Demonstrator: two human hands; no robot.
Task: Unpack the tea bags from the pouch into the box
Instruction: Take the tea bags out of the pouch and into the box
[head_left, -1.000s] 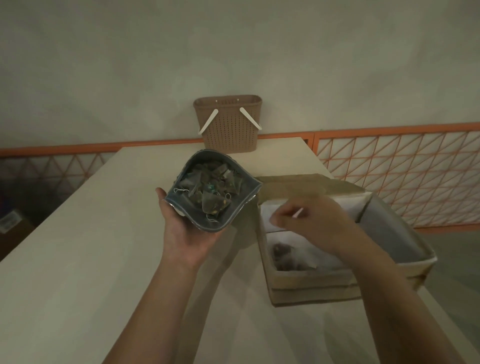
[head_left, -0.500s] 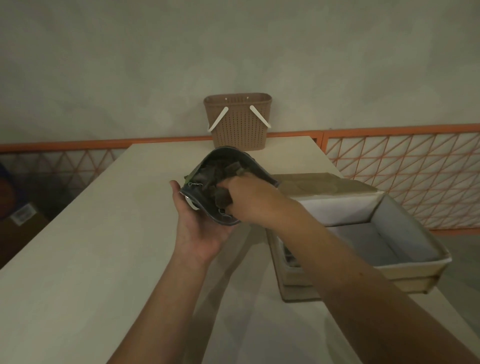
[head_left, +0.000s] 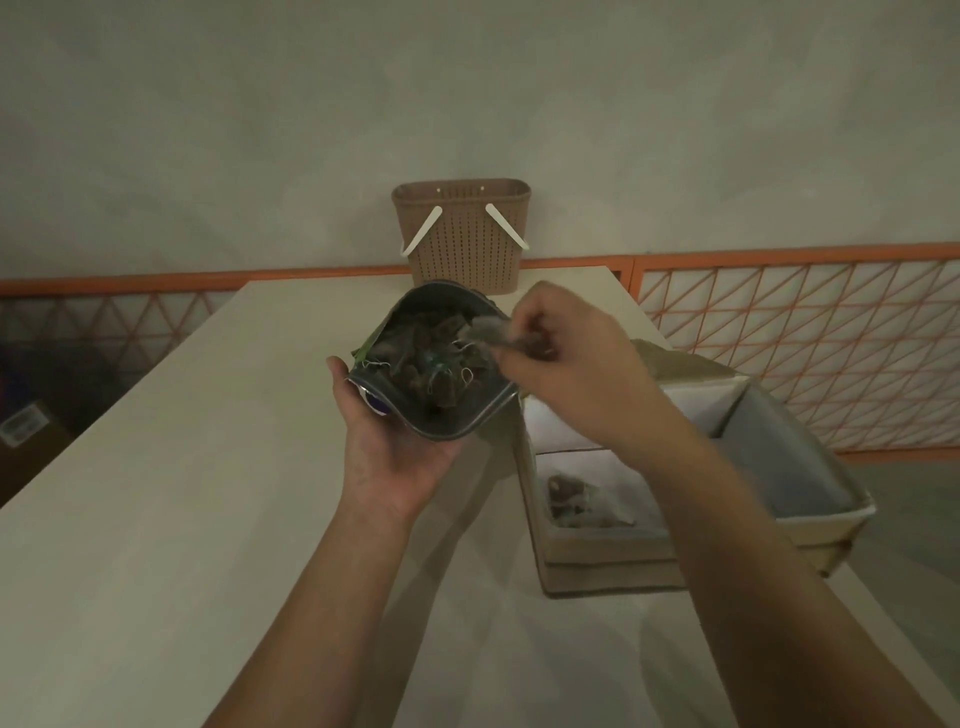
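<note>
Setting: dim room with a plain grey wall; a pale table (head_left: 156, 519) runs from 6 o'clock up to 12 o'clock, with an orange lattice railing (head_left: 805, 353) behind it at 3 o'clock.
Left hand (head_left: 395, 457): palm up near the centre of the view, fingers curled under and around the base of the pouch (head_left: 436, 410), thumb tip showing at its 9 o'clock edge; the forearm rises from 6 o'clock.
Pouch: dark, held with its mouth open and tilted toward the camera; a heap of tea bags (head_left: 431, 364) with pale strings fills it.
Right hand (head_left: 571, 364): at the 3 o'clock rim of the pouch mouth, fingers bent, pinching one tea bag (head_left: 485, 332) above the heap; the forearm crosses over the box (head_left: 597, 571) from 5 o'clock.
Box: beige, on the table at 4 o'clock of the pouch, split into compartments; the nearest compartment holds a few unpacked tea bags (head_left: 576, 499).
Basket: brown perforated basket (head_left: 462, 234) with white handles stands at the table's far end, 12 o'clock.
Hard to make out: the pinched bag is motion-blurred; the right forearm hides part of the box's middle; how many bags lie in the near compartment cannot be told.
</note>
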